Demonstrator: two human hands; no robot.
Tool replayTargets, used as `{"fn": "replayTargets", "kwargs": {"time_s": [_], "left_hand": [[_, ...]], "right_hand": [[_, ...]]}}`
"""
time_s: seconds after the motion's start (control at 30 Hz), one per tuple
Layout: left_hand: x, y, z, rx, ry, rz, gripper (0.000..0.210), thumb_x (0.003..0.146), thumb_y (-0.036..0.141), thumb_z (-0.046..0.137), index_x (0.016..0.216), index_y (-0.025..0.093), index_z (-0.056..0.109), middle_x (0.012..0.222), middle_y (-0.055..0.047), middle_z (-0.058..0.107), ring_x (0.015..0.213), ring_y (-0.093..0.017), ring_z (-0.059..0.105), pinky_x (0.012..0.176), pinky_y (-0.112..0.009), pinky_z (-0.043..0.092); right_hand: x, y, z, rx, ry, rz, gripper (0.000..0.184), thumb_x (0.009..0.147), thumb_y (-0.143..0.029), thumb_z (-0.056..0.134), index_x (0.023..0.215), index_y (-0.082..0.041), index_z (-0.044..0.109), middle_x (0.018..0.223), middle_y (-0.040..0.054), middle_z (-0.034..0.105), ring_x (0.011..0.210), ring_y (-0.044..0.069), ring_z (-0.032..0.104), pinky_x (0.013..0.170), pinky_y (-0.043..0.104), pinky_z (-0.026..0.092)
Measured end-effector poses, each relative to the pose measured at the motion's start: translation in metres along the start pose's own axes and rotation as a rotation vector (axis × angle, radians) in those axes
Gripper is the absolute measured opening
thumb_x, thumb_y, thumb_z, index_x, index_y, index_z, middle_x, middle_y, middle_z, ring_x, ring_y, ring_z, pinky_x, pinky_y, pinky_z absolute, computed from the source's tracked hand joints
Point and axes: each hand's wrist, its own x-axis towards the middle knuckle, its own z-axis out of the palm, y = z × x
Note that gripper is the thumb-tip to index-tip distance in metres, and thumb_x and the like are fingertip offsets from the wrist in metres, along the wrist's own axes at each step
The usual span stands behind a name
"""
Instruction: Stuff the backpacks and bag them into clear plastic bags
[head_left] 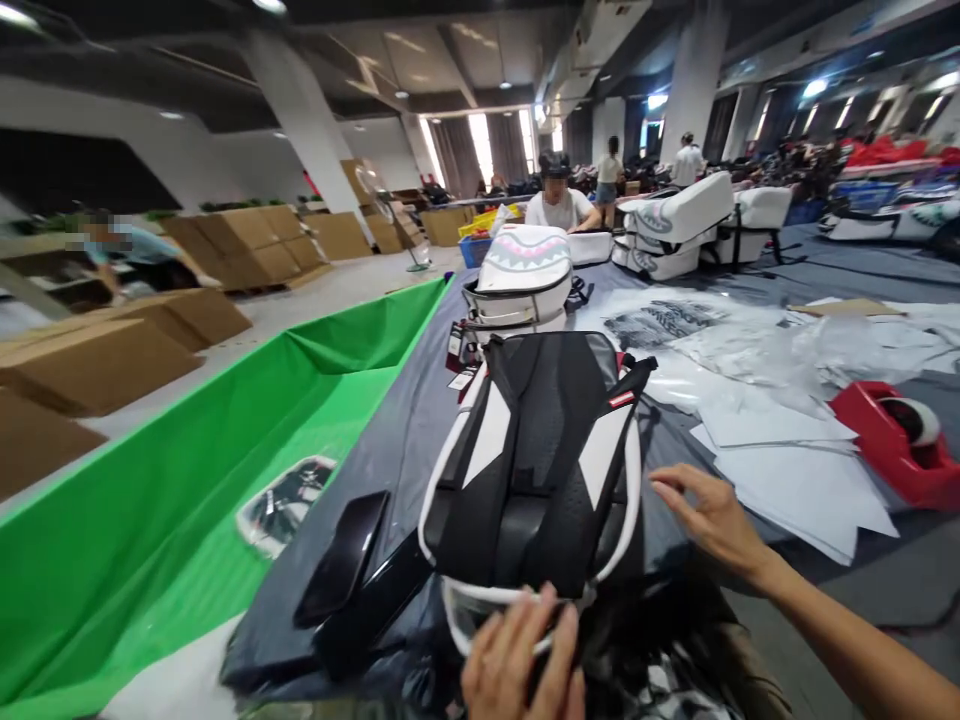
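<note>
A black and white backpack [559, 450] lies on the dark table cover with its straps and padded back facing up. My left hand [521, 655] is at its near end, fingers curled over the white-edged bottom; the thumb is hidden. To the right of the pack, my right hand [709, 520] hovers with bent fingers apart and holds nothing. Just beyond the backpack, a stack of white backpacks [525, 275] with a zigzag pattern stands with paper tags [455, 345] hanging at its left side.
Left of the pack lies a dark phone [345, 555], beside a green-lined bin [315, 350] containing a plastic-wrapped item [285, 505]. At right are white paper sheets [802, 470], clear plastic bags [720, 340] and a red tape dispenser [896, 440]. A co-worker [559, 205] sits across the table.
</note>
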Motion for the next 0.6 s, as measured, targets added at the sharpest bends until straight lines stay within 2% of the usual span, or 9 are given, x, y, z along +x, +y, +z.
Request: {"fn": "replayTargets", "kwargs": {"time_s": [0.03,0.1,0.2,0.27,0.4,0.47,0.53,0.6], "left_hand": [[0.017,-0.009,0.001,0.149,0.061,0.110,0.042,0.094,0.035,0.057,0.136,0.029,0.062,0.129,-0.009,0.069,0.129,-0.029,0.058,0.115,-0.043,0.033],[0.050,-0.027,0.004,0.304,0.063,0.208,0.060,0.100,0.049,0.044,0.151,0.019,0.044,0.141,-0.014,0.061,0.143,-0.030,0.043,0.121,-0.046,0.020],[0.079,-0.049,0.008,0.330,-0.008,0.219,0.064,0.103,0.050,0.032,0.157,0.016,0.032,0.145,-0.014,0.057,0.146,-0.028,0.038,0.122,-0.045,0.016],[0.083,-0.061,0.005,0.310,-0.020,0.242,0.061,0.103,0.046,0.034,0.157,0.018,0.032,0.145,-0.013,0.058,0.146,-0.027,0.039,0.122,-0.044,0.017],[0.077,-0.084,-0.011,0.279,-0.014,0.297,0.060,0.102,0.048,0.033,0.155,0.020,0.038,0.143,-0.012,0.059,0.144,-0.027,0.042,0.123,-0.046,0.019],[0.077,-0.091,-0.020,0.244,-0.050,0.264,0.057,0.103,0.045,0.031,0.153,0.022,0.041,0.144,-0.011,0.059,0.145,-0.028,0.041,0.123,-0.048,0.020],[0.080,-0.087,-0.028,0.197,-0.094,0.189,0.052,0.103,0.039,0.030,0.152,0.025,0.042,0.147,-0.008,0.057,0.146,-0.027,0.040,0.124,-0.051,0.019],[0.083,-0.070,-0.033,0.166,-0.080,0.110,0.049,0.102,0.032,0.035,0.151,0.027,0.041,0.149,-0.007,0.054,0.147,-0.026,0.038,0.124,-0.053,0.021]], "right_hand": [[-0.008,0.026,-0.018,-0.038,0.035,0.150,0.032,0.095,-0.050,0.057,0.091,-0.022,0.072,0.088,0.0062,0.074,0.078,0.021,0.067,0.070,0.032,0.052],[-0.018,0.076,-0.053,-0.136,0.123,0.342,0.050,0.086,-0.069,0.056,0.085,-0.021,0.073,0.085,0.0082,0.074,0.074,0.023,0.066,0.066,0.034,0.051],[-0.021,0.134,-0.095,-0.296,0.132,0.433,0.070,0.067,-0.088,0.057,0.077,-0.021,0.072,0.081,0.0106,0.073,0.071,0.026,0.065,0.065,0.037,0.050],[-0.020,0.160,-0.106,-0.353,0.088,0.448,0.073,0.060,-0.091,0.057,0.073,-0.021,0.071,0.078,0.0108,0.072,0.072,0.028,0.066,0.066,0.038,0.050],[-0.022,0.182,-0.100,-0.387,0.079,0.456,0.070,0.070,-0.089,0.047,0.067,-0.022,0.067,0.071,0.0097,0.070,0.066,0.026,0.063,0.062,0.038,0.047],[-0.021,0.185,-0.097,-0.390,0.065,0.429,0.068,0.074,-0.087,0.044,0.067,-0.023,0.066,0.070,0.0088,0.069,0.066,0.026,0.062,0.063,0.037,0.045],[-0.017,0.184,-0.101,-0.389,0.042,0.386,0.068,0.074,-0.087,0.043,0.068,-0.023,0.066,0.072,0.0090,0.068,0.070,0.027,0.062,0.066,0.038,0.045],[-0.010,0.181,-0.108,-0.403,0.043,0.325,0.069,0.076,-0.087,0.041,0.072,-0.023,0.066,0.078,0.0107,0.069,0.077,0.029,0.062,0.070,0.040,0.045]]}}
